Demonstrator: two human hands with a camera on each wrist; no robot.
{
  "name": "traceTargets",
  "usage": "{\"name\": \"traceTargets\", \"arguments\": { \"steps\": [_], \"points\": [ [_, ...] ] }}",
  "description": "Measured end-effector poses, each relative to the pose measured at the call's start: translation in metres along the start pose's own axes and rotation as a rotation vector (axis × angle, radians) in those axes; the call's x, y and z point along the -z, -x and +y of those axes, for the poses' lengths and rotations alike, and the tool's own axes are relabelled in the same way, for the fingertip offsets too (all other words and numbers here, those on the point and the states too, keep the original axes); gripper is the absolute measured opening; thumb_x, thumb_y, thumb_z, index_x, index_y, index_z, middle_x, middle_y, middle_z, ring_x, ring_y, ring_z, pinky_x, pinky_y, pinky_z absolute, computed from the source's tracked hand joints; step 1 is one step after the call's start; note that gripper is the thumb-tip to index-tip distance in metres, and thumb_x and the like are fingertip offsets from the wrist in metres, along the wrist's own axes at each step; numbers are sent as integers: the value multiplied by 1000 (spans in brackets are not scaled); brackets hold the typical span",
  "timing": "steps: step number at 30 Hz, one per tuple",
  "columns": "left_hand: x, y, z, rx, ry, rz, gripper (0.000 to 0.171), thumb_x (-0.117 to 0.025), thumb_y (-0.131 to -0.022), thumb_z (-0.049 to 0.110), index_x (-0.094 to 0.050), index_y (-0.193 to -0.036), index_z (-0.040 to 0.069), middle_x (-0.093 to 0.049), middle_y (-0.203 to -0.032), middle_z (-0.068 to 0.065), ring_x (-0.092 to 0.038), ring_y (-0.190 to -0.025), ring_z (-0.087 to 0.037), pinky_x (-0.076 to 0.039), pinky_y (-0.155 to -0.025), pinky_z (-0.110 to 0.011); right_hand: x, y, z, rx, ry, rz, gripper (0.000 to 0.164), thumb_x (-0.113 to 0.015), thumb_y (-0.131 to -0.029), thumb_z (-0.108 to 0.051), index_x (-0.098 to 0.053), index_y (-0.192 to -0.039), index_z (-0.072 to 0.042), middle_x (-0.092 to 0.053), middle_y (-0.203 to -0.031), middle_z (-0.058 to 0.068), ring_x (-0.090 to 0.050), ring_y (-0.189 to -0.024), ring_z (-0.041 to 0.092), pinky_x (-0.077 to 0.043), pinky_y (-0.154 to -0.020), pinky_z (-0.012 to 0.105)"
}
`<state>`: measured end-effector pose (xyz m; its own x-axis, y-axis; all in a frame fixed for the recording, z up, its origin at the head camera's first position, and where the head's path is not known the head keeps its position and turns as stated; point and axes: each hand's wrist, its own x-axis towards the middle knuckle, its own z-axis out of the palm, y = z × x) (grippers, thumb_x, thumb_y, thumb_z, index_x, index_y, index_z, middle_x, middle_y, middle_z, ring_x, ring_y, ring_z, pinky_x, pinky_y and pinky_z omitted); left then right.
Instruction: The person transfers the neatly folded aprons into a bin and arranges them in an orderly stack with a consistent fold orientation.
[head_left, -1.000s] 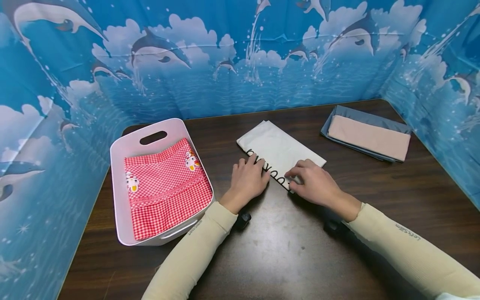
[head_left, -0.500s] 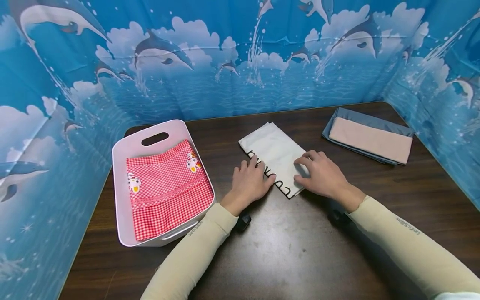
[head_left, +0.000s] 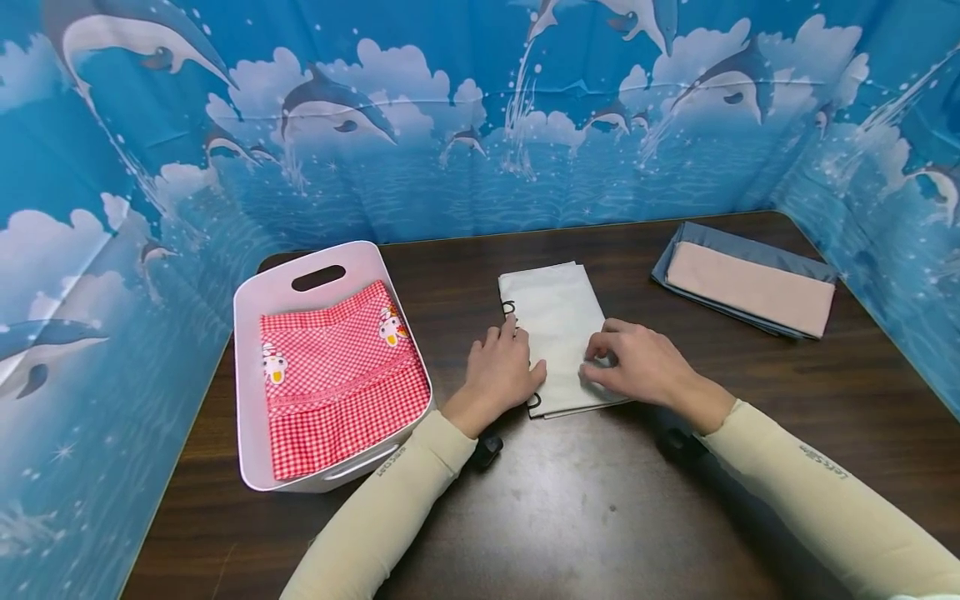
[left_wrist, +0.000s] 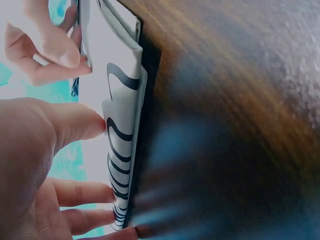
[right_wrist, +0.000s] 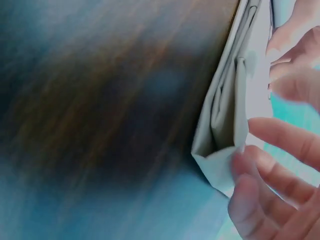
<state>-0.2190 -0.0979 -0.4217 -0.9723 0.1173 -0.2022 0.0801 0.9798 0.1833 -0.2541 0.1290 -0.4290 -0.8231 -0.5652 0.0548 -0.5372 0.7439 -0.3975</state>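
Observation:
A folded white cloth (head_left: 558,333) with black lettering along its left edge lies on the table between the two hands. The left hand (head_left: 498,371) rests its spread, relaxed fingers on the lettered edge, which the left wrist view shows close up as a folded side (left_wrist: 122,125). At the cloth's near right part, the right hand (head_left: 637,362) touches the top with loosely bent fingertips. In the right wrist view, several layers of the fold (right_wrist: 227,115) show at the near end, with fingers (right_wrist: 280,175) against the corner.
A white bin (head_left: 251,400) with a red gingham cloth (head_left: 337,367) in it stands at the left. Back right, a folded beige cloth (head_left: 750,283) lies on a folded grey-blue cloth (head_left: 765,247). A dolphin-print curtain (head_left: 480,183) encloses the dark wooden table (head_left: 555,517).
The white cloth has turned from a slant to nearly straight on, its near end swinging left. Both hands stay on it; the right hand has shifted along its right part.

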Motion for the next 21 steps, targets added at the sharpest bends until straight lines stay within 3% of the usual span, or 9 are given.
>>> {"name": "traceTargets", "arguments": {
  "steps": [4,6,9,12,16,18,21],
  "points": [
    [0,-1,0,5,-18,-17,60,-54,-111,46,-54,-154,6,-30,-177,-14,-42,-155,-37,-43,-119,-56,-2,-4,1,-37,42,46,23,-79,-95,-27,-79,-114,-14,-66,-120,14,-61,-101,28,-58,-77,48],
    [0,0,1,4,-25,-19,60,-54,-111,47,-52,-156,6,-29,-178,-14,-41,-156,-37,-43,-119,-56,-2,-6,2,-77,47,38,37,-79,-95,-29,-75,-126,-10,-62,-134,20,-59,-119,37,-58,-90,57],
    [1,1,1,2,-21,-17,60,-54,-111,47,-53,-155,6,-29,-177,-15,-41,-156,-37,-43,-118,-56,-1,-9,3,-141,14,-1,52,-78,-95,-32,-68,-139,-8,-56,-146,24,-54,-133,43,-54,-101,64],
    [0,1,-1,2,-4,11,55,-57,-110,46,-60,-147,6,-36,-172,-18,-43,-151,-39,-46,-115,-55,-1,-12,2,-176,-22,-28,56,-77,-95,-32,-65,-143,-8,-54,-149,26,-54,-136,45,-50,-107,66],
    [0,2,-3,18,20,65,48,-62,-107,45,-67,-135,6,-50,-151,-24,-46,-136,-40,-50,-106,-51,-1,-16,1,-182,-39,-32,56,-78,-93,-32,-66,-141,-6,-55,-148,27,-55,-133,45,-50,-109,65],
    [-1,2,-4,23,19,73,50,-63,-107,45,-67,-138,6,-52,-144,-25,-46,-130,-39,-51,-104,-50,-1,-17,0,-187,-44,-30,55,-79,-93,-32,-68,-140,-5,-56,-146,27,-57,-131,45,-50,-108,65],
    [-2,3,-4,17,1,65,57,-62,-107,46,-62,-147,5,-54,-146,-25,-49,-132,-39,-51,-105,-50,-3,-18,-1,-201,-52,-34,55,-80,-91,-32,-69,-138,-5,-56,-145,27,-59,-128,45,-51,-106,64]
  ]
}}
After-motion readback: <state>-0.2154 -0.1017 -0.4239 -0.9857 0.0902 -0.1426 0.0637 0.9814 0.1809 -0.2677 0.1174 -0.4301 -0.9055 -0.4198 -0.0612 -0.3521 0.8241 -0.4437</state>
